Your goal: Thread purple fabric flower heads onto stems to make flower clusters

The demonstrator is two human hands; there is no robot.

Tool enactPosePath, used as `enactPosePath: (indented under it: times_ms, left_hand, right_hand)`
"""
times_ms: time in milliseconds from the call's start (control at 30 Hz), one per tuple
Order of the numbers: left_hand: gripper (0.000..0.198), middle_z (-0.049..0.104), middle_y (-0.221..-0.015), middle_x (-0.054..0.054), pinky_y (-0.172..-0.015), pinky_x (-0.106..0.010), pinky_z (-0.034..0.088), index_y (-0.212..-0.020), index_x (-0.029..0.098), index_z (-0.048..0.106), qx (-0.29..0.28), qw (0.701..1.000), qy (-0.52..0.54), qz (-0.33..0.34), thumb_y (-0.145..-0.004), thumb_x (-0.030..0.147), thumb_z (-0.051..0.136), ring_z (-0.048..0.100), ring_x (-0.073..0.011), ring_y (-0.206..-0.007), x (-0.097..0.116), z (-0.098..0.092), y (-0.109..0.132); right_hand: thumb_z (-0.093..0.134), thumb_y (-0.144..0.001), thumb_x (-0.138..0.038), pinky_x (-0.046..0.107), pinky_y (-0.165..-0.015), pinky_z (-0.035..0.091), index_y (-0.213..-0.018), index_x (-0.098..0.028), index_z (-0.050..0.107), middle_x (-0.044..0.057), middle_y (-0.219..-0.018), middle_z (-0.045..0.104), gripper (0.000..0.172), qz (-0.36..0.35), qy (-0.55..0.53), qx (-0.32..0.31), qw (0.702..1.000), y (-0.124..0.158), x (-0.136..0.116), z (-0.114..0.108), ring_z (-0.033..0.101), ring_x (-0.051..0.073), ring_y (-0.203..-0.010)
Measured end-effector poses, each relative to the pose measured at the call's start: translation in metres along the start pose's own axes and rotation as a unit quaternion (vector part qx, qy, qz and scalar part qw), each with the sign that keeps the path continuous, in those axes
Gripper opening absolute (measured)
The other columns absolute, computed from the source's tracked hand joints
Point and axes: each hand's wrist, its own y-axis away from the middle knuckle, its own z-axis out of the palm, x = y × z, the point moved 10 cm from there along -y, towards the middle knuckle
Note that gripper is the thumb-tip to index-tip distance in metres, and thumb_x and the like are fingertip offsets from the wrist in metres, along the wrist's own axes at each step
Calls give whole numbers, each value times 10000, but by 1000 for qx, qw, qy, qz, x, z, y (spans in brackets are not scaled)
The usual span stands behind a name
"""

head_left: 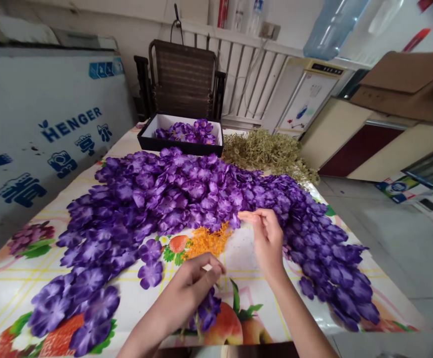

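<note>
Indoors | fruit-print tablecloth [22, 278] under purple petals [186, 194] | chair [184, 69] behind | tiled floor [395, 238]

You faced a brown chair [184, 69] in front of white slatted bars [241, 67]. On your left stood a large pale panel [22, 99] with blue HENGER lettering. On your right, a bluish water bottle [334, 27] showed near a cream appliance [308, 102], and a cardboard box [403, 79] topped a cream-and-maroon cabinet [362, 144] above pale floor tiles [366, 209].
</note>
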Motion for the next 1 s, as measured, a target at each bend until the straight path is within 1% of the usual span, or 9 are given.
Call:
enactPosePath:
  times_ms: [133,200,267,333,433,567,733,867,1000]
  left_hand:
    - [309,240,-471,148,-432,-197,181,-1097,180,439,180,980,-77,44,-912,428,441,253,-97,-404,22,-24,10]
    - [306,261,-462,143,-449,-204,234,-1142,168,421,217,957,-189,35,-929,387,399,340,-117,-411,33,-25,14]
    - [268,325,-448,121,-479,-223,291,-1119,160,472,217,931,-295,10,-932,332,388,433,-139,-434,41,-22,14]
    - [204,452,-475,64,-525,-248,344,-1011,165,565,210,912,-352,-14,-919,270,417,525,-162,-492,50,-20,8]
    - [176,645,-730,-46,-669,-313,456,-930,154,632,205,879,-426,-56,-923,243,480,634,-192,-709,62,-16,-9]
    - [234,664,-1014,-62,-801,-399,529,-1032,144,629,179,843,-496,-103,-919,339,565,645,-193,-892,62,-3,-39]
    - [299,656,-1062,-72,-796,-407,547,-1169,155,583,165,816,-544,-108,-934,336,546,654,-197,-897,35,9,-62]
    - [346,675,-984,-60,-768,-409,555,-1241,164,545,152,797,-574,-105,-956,355,500,670,-191,-832,16,13,-74]
    - [333,701,-909,-49,-750,-420,551,-1265,182,544,123,785,-598,-100,-965,312,481,686,-203,-803,9,17,-86]
  right_hand:
    - [459,-947,-341,426,-799,579,-905,-222,486,87,-894,754,130,23,-84,-18,996,12,-46,-4,736,229,-833]
    - [500,-925,-380,412,-782,583,-888,-216,511,77,-871,752,168,46,-89,-26,995,10,-57,-11,733,225,-807]
    - [540,-895,-416,357,-685,585,-845,-208,530,44,-759,732,214,66,-50,-24,996,-2,-55,-22,714,195,-676]
    - [588,-875,-375,278,-529,536,-795,-192,539,-19,-589,653,206,84,-23,-21,996,-20,-43,-31,625,140,-489]
    - [657,-857,-279,212,-459,462,-712,-142,575,-61,-556,575,216,125,18,-39,991,-41,-10,-30,527,76,-432]
    - [590,-921,-282,242,-556,524,-898,-125,626,-8,-785,642,163,167,30,-41,985,-34,31,-23,603,95,-602]
    - [597,-915,-292,288,-619,565,-897,-130,625,-13,-749,653,165,172,-22,-20,985,-2,60,-42,644,117,-631]
    - [669,-817,-336,357,-647,600,-912,-171,586,8,-681,693,208,161,-57,23,985,2,62,-68,699,189,-618]
    - [685,-764,-362,377,-701,603,-878,-190,604,67,-752,755,222,153,-68,10,986,4,46,-63,738,247,-693]
